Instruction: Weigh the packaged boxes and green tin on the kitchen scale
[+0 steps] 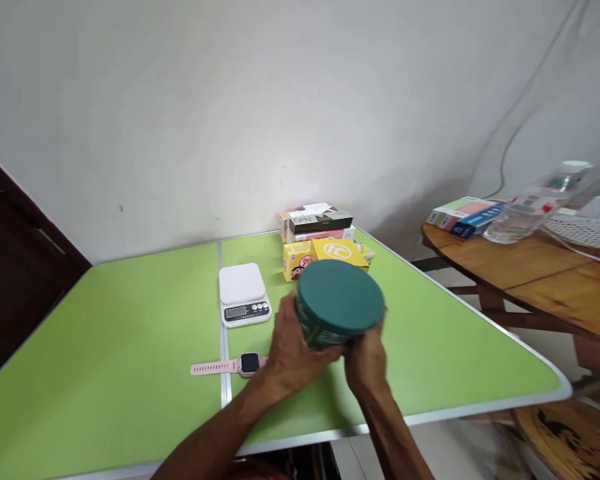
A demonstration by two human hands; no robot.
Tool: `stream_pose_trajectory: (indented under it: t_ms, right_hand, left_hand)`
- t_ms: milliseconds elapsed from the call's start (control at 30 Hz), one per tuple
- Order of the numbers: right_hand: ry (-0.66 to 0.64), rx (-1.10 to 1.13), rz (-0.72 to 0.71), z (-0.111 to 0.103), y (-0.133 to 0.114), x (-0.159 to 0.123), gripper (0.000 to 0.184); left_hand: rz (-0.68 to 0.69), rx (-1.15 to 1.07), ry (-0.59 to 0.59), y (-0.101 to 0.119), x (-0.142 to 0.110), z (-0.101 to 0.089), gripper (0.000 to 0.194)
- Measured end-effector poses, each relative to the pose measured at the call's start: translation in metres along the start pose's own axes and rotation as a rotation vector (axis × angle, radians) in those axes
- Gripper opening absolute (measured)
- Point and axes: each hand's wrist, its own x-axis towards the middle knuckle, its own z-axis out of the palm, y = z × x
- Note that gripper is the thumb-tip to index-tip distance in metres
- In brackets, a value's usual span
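A round green tub (340, 297) with a flat lid is held up above the table, tilted so its lid faces me. Its left side rests in my left hand (293, 347), whose fingers wrap round the wall. On the right, my right hand (367, 353) grips the lower side; its fingers are mostly hidden behind and under the tub. Left of my left hand lies a pink-strapped smartwatch (250, 363), its strap partly covered by my wrist. Farther back sits a white digital kitchen scale (243, 287) with nothing on its plate.
Behind the tub, several small boxes (320, 220) are stacked on the green table (130, 333), a yellow box (337, 251) among them. To the right stands a wooden table (540, 273) with a clear plastic bottle (535, 207), flat boxes (465, 215) and a white basket (585, 230).
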Motion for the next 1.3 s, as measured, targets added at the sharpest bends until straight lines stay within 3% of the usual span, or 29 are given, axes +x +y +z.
stream_pose_trajectory:
  t_ms: [100, 200, 300, 400, 667, 867, 1033, 1100, 1200, 1300]
  right_hand:
    - [-0.064, 0.162, 0.018, 0.076, -0.018, 0.009, 0.090]
    - [-0.225, 0.181, -0.004, 0.130, -0.026, 0.023, 0.096]
    - [-0.329, 0.134, 0.021, 0.159, -0.020, 0.035, 0.099]
    - [-0.364, 0.103, 0.052, 0.173, -0.009, 0.043, 0.097]
    - [-0.416, 0.072, 0.088, 0.185, 0.011, 0.051, 0.099]
    - [-0.436, 0.041, 0.030, 0.188, 0.013, 0.055, 0.096]
    - [-0.342, -0.103, -0.145, 0.159, 0.025, 0.051, 0.086]
    - [-0.276, -0.194, -0.186, 0.141, 0.033, 0.048, 0.085]
    - [-0.257, -0.277, -0.204, 0.121, 0.042, 0.045, 0.081]
    - [-0.291, -0.308, -0.231, 0.114, 0.047, 0.043, 0.073]
  left_hand:
    - [0.000, 0.094, 0.110, -0.013, 0.019, -0.055, 0.090]
    - [-0.029, 0.133, 0.164, -0.033, 0.041, -0.097, 0.090]
    - [-0.074, 0.127, 0.174, -0.054, 0.058, -0.122, 0.088]
    - [-0.091, 0.095, 0.169, -0.072, 0.067, -0.133, 0.086]
    - [-0.114, 0.132, 0.149, -0.098, 0.077, -0.140, 0.085]
    - [-0.111, 0.126, 0.120, -0.099, 0.084, -0.139, 0.086]
    - [-0.157, 0.121, 0.083, -0.106, 0.071, -0.166, 0.125]
    - [-0.259, 0.046, 0.108, -0.119, 0.060, -0.187, 0.117]
    - [-0.402, -0.160, 0.259, -0.144, 0.044, -0.215, 0.086]
    - [-0.418, -0.274, 0.384, -0.158, 0.037, -0.228, 0.077]
